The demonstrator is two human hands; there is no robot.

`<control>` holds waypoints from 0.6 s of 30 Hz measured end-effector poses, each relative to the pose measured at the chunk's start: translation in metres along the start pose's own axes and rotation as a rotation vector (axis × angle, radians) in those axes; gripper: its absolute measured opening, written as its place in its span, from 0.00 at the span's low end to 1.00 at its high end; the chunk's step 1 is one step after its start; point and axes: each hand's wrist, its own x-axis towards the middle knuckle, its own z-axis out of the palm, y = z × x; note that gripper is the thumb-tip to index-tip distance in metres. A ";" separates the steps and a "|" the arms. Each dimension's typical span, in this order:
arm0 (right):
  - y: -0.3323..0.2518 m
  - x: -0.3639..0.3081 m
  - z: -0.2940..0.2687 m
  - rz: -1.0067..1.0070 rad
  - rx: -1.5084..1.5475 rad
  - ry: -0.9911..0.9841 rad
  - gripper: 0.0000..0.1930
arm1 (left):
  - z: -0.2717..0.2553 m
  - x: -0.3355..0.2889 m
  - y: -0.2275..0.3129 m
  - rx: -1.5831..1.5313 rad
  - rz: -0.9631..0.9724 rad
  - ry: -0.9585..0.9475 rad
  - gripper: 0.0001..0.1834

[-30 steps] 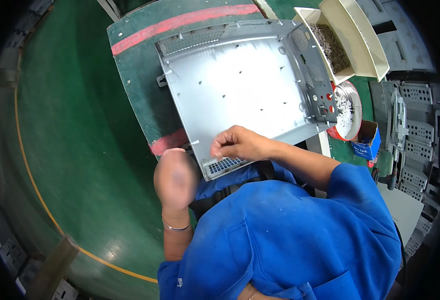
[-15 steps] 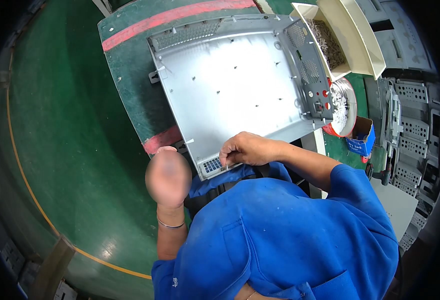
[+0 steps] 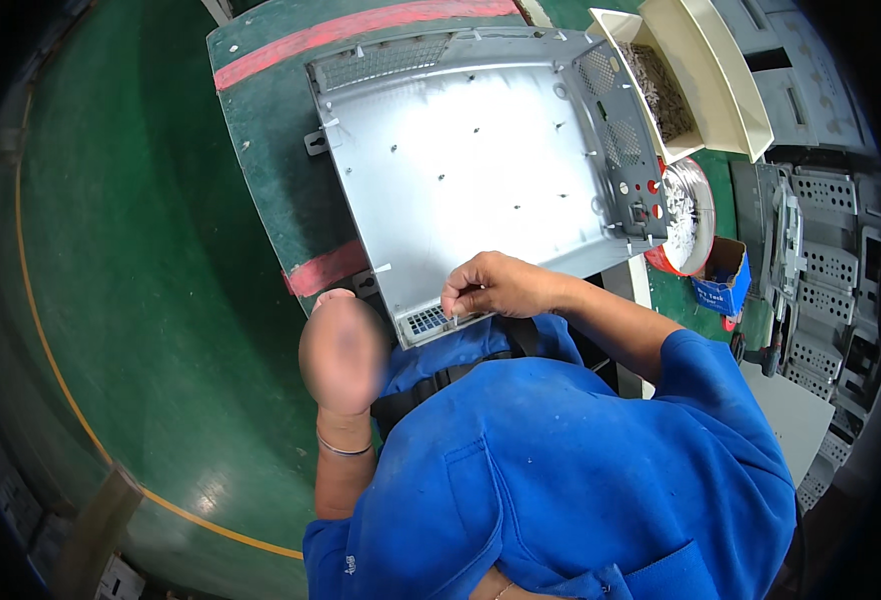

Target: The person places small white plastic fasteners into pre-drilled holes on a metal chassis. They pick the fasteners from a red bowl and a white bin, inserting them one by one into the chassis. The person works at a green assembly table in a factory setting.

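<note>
The right hand [image 3: 501, 285] is pinching its fingers tight on the near edge of the grey metal tray [image 3: 471, 180] lying on the green table [image 3: 271, 170], while the left hand [image 3: 344, 350] is waiting beside, blurry.

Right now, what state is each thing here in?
Grey metal chassis tray: lying flat and open on the green bench.
Right hand: fingers pinched at the tray's near vented edge.
Left hand: raised off the tray, blurred, grip unclear.
Cream bin: open, filled with small parts.
Round tin: open, holding small pieces.
</note>
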 end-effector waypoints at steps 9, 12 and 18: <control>-0.007 0.000 0.004 -0.078 -0.208 0.042 0.04 | -0.006 -0.013 -0.002 -0.007 0.032 0.018 0.08; -0.001 -0.001 0.004 -0.026 -0.074 0.009 0.04 | -0.008 -0.017 -0.004 -0.020 0.037 0.020 0.08; -0.008 0.003 0.007 -0.055 -0.461 -0.004 0.10 | -0.013 -0.027 -0.007 -0.025 0.049 0.022 0.09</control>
